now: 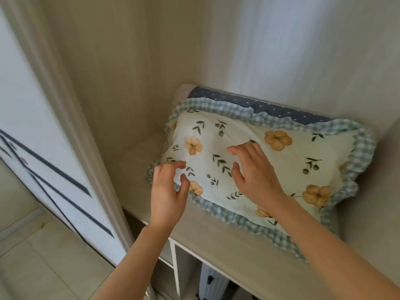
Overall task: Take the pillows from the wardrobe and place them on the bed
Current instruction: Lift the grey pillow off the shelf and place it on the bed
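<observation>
We see a floral pillow [255, 161] lying flat on a pale wooden shelf [227, 241] inside the wardrobe [134, 68], pushed toward the back right corner; its cream cover carries orange flowers and green sprigs, and a green checked frill runs round the edge; beneath it, past our fingertips toward the back wall, a second pillow [270, 108] in dark blue cloth with white dots shows only as a strip along the far edge, so we cannot tell how much of it lies under the top one.

Our left hand [167, 195] hovers at the near left corner of the floral pillow; its fingers [180, 164] are curled and slightly apart, the thumb bent toward them just over the frill, and they pinch nothing that we can see; whether the tips touch the cloth we cannot tell.

Our right hand [255, 176] is over the middle of the cover, palm down; its fingers [236, 150] are spread and point toward the left flower, the thumb held apart below them; they appear to rest on or just above the fabric, gripping nothing.

Below our wrists the shelf edge runs across, with white dividers [175, 265] and lower compartments under it; to the left of our left fingers stands the wardrobe's side frame, and beyond it a white door [43, 135] with dark diagonal lines above a tiled floor [39, 256].
</observation>
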`<state>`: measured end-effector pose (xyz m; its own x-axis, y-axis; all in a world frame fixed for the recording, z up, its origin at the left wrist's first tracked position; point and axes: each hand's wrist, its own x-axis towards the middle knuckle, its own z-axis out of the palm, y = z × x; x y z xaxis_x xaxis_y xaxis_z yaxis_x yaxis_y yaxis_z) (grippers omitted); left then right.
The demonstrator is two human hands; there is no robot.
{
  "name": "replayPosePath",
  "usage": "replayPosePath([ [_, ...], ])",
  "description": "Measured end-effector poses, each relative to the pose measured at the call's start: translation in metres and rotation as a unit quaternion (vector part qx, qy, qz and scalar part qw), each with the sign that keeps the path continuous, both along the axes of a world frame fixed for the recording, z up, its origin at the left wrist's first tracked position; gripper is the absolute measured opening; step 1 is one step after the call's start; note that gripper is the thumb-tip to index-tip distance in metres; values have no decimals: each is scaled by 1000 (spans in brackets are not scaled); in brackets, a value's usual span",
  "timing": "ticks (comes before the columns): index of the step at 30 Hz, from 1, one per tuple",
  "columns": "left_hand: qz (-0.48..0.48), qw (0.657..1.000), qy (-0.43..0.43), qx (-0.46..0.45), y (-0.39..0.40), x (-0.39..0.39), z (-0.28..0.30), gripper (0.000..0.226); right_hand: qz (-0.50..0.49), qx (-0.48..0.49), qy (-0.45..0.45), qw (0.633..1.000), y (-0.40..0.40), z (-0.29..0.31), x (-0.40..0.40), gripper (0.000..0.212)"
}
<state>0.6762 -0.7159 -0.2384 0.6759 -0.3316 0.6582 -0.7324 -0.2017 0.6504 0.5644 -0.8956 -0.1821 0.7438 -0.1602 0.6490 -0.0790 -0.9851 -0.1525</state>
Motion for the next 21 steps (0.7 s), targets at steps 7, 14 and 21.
replayPosePath([
  [7,-61,975,-26,212,-102,27,-5,38,-162,-5,54,985,-80,-6,-24,44],
  [14,-96,955,-121,254,-179,88,19,53,-225,-67,111,966,-119,-9,-11,54],
  [21,-137,929,-142,312,-229,125,31,52,-283,-78,160,943,-168,2,16,46],
])
